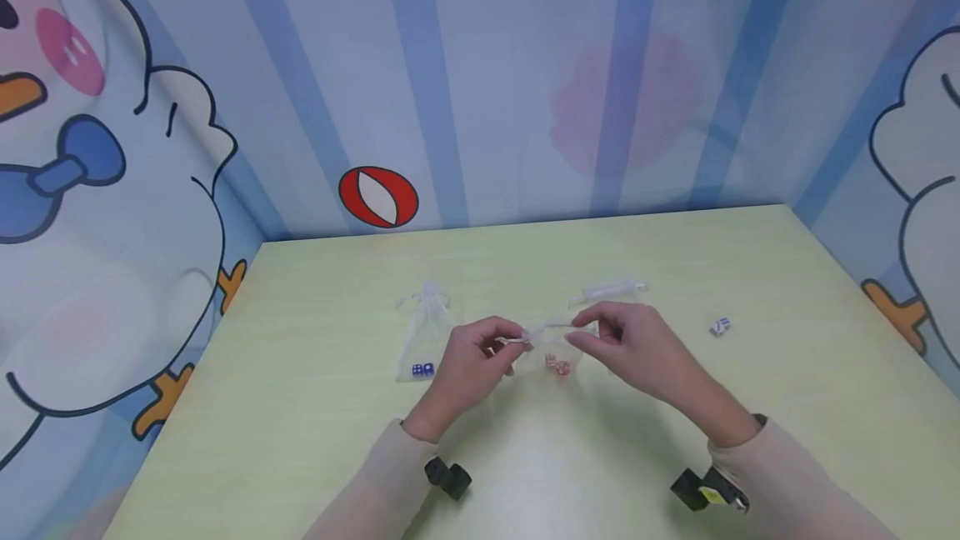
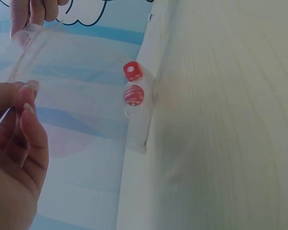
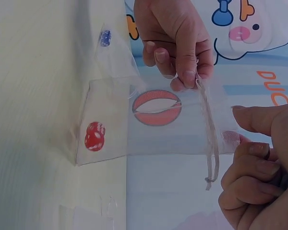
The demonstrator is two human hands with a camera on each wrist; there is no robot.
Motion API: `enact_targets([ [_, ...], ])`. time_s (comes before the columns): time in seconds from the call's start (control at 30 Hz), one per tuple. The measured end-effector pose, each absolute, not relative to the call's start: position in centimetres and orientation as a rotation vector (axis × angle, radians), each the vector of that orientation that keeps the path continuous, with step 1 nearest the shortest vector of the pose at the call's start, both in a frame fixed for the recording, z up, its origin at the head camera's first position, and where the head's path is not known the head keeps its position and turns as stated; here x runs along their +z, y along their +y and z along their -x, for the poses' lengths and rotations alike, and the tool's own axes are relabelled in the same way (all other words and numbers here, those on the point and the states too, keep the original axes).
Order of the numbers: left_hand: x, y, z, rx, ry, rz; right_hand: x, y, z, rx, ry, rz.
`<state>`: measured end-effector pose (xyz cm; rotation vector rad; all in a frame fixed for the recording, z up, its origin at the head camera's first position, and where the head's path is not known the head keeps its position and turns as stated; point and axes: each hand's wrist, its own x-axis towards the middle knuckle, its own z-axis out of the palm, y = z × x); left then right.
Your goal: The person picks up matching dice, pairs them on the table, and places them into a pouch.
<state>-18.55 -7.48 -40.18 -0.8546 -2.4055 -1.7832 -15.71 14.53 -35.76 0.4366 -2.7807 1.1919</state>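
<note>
A sheer drawstring bag (image 3: 149,139) with red dice (image 3: 94,136) at its bottom hangs between both hands. My left hand (image 1: 480,357) pinches the bag's gathered top by the drawstring (image 3: 209,129), between thumb and fingertips. My right hand (image 1: 630,344) is at the other side of the mouth. Its index fingertip shows behind the mesh in the right wrist view, while the thumb (image 3: 252,117) stands apart from it. The knotted cord end hangs beside the mouth.
Left of the hands, another sheer bag (image 1: 423,336) holds blue dice (image 1: 422,369). Behind the right hand lies a flat sheer bag (image 1: 611,290). Farther right are pale dice (image 1: 720,326) with dark markings. The table (image 1: 300,407) meets a cartoon-printed wall (image 1: 510,107).
</note>
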Motion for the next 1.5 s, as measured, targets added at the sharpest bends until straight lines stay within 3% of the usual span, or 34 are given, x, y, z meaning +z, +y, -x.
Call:
enact_targets([
  [0.17,-41.8,-7.8,19.5,-1.783,-2.404,0.864,-35.9,14.6,15.7,1.216,-2.745,-0.460],
  [0.47,-38.9,-7.9,17.9,-1.797,-2.419,0.854,-36.5,15.2,16.0,1.211,-2.742,-0.476],
  [0.87,-42.4,-8.3,19.7,-1.787,-2.414,0.841,-38.1,16.6,16.7,1.185,-2.791,-0.503],
  [1.5,-42.1,-9.7,20.5,-1.709,-2.444,0.852,-37.9,16.5,16.8,1.270,-2.782,-0.415],
])
